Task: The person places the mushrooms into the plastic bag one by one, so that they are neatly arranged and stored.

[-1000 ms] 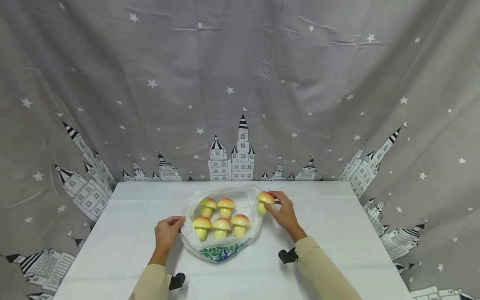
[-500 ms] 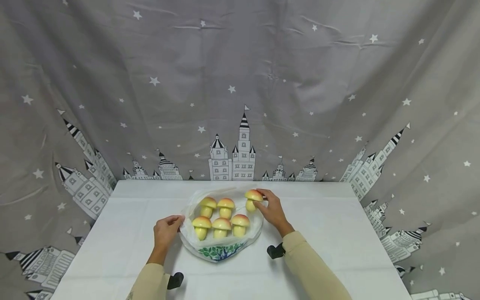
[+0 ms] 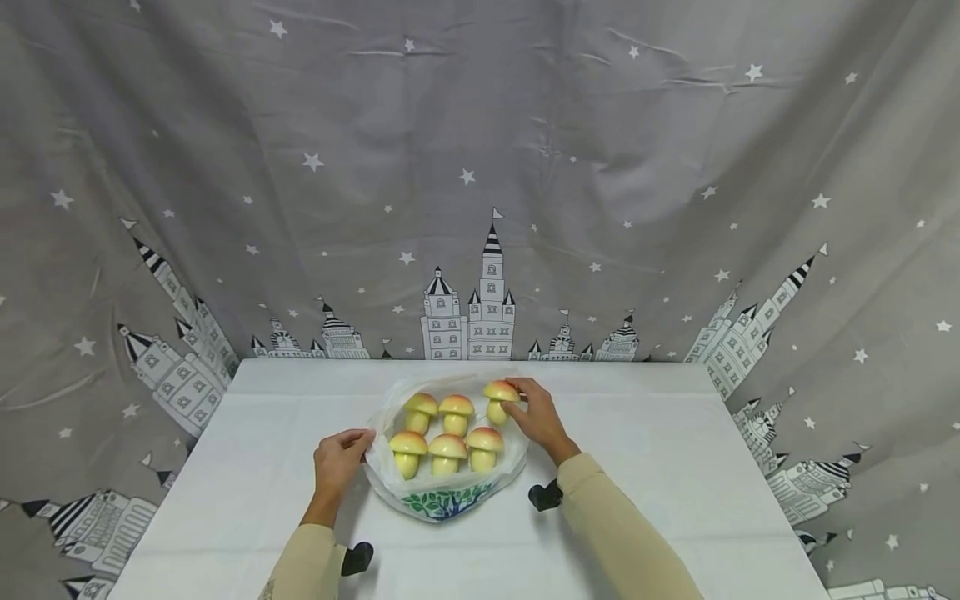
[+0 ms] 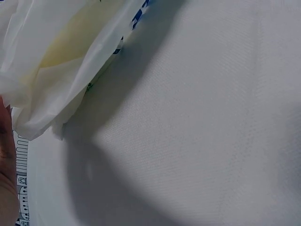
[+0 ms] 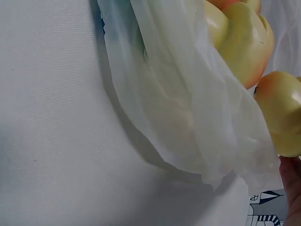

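Observation:
A white plastic bag [image 3: 405, 492] with a green and blue tree print lies spread wide on the table. My left hand [image 3: 337, 460] pinches its left rim; in the left wrist view only the edge of that hand shows beside the bag [image 4: 51, 94]. Several toy mushrooms [image 3: 447, 447], yellow with orange-tinged caps, stand in two rows inside it. At the bag's back right, my right hand [image 3: 540, 419] holds another toy mushroom [image 3: 498, 408] upright between thumb and fingers. Part of this held mushroom [image 5: 280, 113] appears in the right wrist view, above a fingertip.
The table [image 3: 637, 467] has a white cover. Behind it hangs a grey curtain [image 3: 360, 183] printed with stars and castles. Dark wrist mounts [image 3: 545, 496] stick out near both sleeves.
My right hand has carried its mushroom leftward from the bag's right rim to over the bag, beside the back row. The left hand keeps its place on the rim.

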The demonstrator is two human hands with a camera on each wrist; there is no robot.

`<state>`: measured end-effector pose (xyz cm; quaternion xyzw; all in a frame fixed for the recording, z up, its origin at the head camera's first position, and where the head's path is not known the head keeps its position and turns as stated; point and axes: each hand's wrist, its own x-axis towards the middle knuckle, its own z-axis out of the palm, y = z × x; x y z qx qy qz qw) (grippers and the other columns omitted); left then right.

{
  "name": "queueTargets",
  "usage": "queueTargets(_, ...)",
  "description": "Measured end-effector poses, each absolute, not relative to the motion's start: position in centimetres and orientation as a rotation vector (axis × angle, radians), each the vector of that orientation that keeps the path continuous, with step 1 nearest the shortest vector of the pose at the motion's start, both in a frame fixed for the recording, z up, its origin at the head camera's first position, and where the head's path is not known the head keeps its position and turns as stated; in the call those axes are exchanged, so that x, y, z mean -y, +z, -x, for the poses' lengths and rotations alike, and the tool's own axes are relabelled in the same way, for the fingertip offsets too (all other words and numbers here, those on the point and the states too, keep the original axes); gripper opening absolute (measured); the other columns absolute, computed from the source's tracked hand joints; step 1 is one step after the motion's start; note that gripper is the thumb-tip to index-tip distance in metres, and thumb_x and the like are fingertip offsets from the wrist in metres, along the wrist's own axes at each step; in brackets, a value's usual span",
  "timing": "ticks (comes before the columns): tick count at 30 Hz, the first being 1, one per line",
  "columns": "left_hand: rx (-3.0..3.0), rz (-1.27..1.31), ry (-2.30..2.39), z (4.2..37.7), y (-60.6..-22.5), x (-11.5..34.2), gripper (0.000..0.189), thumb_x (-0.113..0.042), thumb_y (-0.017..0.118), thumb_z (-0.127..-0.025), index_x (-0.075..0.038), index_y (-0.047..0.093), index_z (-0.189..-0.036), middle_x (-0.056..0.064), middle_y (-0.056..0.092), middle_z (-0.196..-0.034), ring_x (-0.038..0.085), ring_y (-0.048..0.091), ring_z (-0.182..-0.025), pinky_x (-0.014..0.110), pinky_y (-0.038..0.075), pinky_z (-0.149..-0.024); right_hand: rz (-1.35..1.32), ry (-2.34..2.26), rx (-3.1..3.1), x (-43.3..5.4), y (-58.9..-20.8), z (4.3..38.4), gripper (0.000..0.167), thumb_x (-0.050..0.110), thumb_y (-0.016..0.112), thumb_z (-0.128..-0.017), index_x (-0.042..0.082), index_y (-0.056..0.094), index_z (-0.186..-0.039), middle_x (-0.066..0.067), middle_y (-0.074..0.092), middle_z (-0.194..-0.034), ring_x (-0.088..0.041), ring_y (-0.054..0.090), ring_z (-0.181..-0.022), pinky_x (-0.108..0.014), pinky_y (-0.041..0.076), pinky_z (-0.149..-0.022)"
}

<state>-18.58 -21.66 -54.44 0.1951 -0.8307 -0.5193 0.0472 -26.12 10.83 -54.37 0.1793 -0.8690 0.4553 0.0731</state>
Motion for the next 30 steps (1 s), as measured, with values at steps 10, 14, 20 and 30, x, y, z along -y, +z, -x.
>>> queueTargets(10, 2.530, -0.598, -1.577, 18.5, -54.7, 22.0, 0.030, -0.018, 0.067, -0.090, 0.009, 0.069, -0.104, 0.011, 0.070, -0.082, 0.006, 0.057, -0.063, 0.017, 0.047, -0.057, -0.486, 1.307, 2.714, -9.9, -55.3, 26.5, 0.042, 0.009, 0.066, -0.089, -0.003, 0.056, -0.128, -0.019, 0.058, -0.124, -0.034, 0.055, -0.115, -0.046, 0.045, -0.096)
queueTargets(14, 2.514, -0.614, -1.597, 18.7, -54.9, 21.9, 0.030, -0.019, 0.067, -0.090, 0.008, 0.069, -0.103, 0.010, 0.070, -0.081, 0.006, 0.057, -0.063, 0.017, 0.047, -0.057, -0.477, 1.259, 2.736, -9.4, -55.3, 26.4, 0.042, 0.009, 0.064, -0.089, -0.004, 0.055, -0.128, -0.019, 0.058, -0.125, -0.035, 0.053, -0.118, -0.047, 0.040, -0.101)
queueTargets(20, 2.515, -0.609, -1.586, 18.8, -55.2, 21.8, 0.029, -0.019, 0.066, -0.090, 0.008, 0.070, -0.102, 0.009, 0.070, -0.080, 0.006, 0.057, -0.063, 0.017, 0.047, -0.057, -0.463, 1.203, 2.742, -9.0, -55.4, 26.2, 0.042, 0.009, 0.066, -0.088, -0.006, 0.056, -0.126, -0.021, 0.059, -0.122, -0.037, 0.054, -0.116, -0.047, 0.040, -0.101)
queueTargets(30, 2.525, -0.622, -1.569, 18.9, -55.2, 21.7, 0.029, -0.020, 0.065, -0.091, 0.007, 0.070, -0.103, 0.011, 0.069, -0.082, 0.008, 0.057, -0.065, 0.018, 0.046, -0.058, -0.405, 1.173, 2.787, -8.1, -55.7, 26.3, 0.041, 0.009, 0.067, -0.088, -0.005, 0.057, -0.125, -0.020, 0.059, -0.122, -0.037, 0.054, -0.116, -0.048, 0.040, -0.100)
